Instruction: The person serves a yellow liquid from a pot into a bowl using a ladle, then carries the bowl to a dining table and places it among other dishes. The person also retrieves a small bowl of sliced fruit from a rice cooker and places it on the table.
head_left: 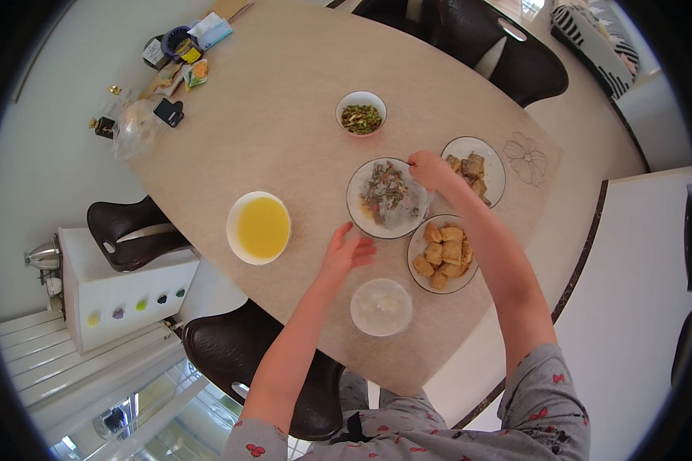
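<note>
- Dining room, dark chairs (261, 373) around a pale tabletop (284, 138); fisheye rim blackens the corners and cuts off the furniture.
- Hazy plate (352, 201), dark-rimmed, the landmark for this list: mixed dark and reddish food (384, 188) inside, blurred by a whitish, film-like layer; exact contents cannot be made out.
- Right hand (432, 172): fingers closed at the hazy plate's far right edge—whether on the rim alone or on the layer too, cannot be told; fingertips partly hidden.
- Left hand (346, 252): open, fingers spread, just beside the hazy plate's near left edge; grips nothing visible.
- Plate of golden pieces (414, 247): just beside the hazy plate, near right; its right side hidden by the right forearm.
- Plate of brown chunks (495, 170): right of the hazy plate, partly covered by the right hand and forearm.
- Bowl of chopped greens (361, 98): beyond the hazy plate, slightly left.
- Bowl of yellow liquid (231, 230): well left of the hazy plate; depth not visible.
- Whitish round dish (354, 309): on the near side of the hazy plate; pale contents indistinct.
- Clear plastic bag (136, 127) and small packets (197, 73): far left of the hazy plate, overlapping, hard to separate.
</note>
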A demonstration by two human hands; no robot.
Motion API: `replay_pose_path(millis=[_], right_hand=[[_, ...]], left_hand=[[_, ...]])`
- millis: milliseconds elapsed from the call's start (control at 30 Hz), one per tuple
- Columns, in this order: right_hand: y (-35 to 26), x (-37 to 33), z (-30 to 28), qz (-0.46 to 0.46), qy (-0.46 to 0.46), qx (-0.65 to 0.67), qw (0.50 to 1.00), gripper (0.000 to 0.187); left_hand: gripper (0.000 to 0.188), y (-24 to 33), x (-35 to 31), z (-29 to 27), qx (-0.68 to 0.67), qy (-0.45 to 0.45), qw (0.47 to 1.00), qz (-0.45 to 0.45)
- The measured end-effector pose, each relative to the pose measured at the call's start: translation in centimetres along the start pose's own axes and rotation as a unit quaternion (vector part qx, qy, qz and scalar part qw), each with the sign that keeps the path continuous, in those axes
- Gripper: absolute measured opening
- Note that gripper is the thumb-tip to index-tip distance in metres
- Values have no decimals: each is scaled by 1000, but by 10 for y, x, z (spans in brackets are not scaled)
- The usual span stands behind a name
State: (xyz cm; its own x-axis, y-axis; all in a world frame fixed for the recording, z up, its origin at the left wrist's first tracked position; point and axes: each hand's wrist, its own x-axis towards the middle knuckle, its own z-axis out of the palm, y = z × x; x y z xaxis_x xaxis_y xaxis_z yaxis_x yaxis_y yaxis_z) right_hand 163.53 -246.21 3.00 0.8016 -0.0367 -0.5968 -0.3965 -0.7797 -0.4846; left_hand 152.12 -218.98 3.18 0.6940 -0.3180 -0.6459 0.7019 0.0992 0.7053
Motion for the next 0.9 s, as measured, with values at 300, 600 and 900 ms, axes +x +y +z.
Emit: replay_pose_path(millis=[300, 600, 900], right_hand=[[23, 17, 38, -13, 66, 340, 938, 33], [15, 9, 47, 54, -120, 515, 847, 23], [10, -5, 40, 60, 138, 567, 810, 24]], left_hand=[[45, 7, 50, 11, -15, 101, 994, 47], [41, 21, 64, -2, 3, 137, 990, 34], [44, 20, 61, 3, 1, 136, 989, 48]])
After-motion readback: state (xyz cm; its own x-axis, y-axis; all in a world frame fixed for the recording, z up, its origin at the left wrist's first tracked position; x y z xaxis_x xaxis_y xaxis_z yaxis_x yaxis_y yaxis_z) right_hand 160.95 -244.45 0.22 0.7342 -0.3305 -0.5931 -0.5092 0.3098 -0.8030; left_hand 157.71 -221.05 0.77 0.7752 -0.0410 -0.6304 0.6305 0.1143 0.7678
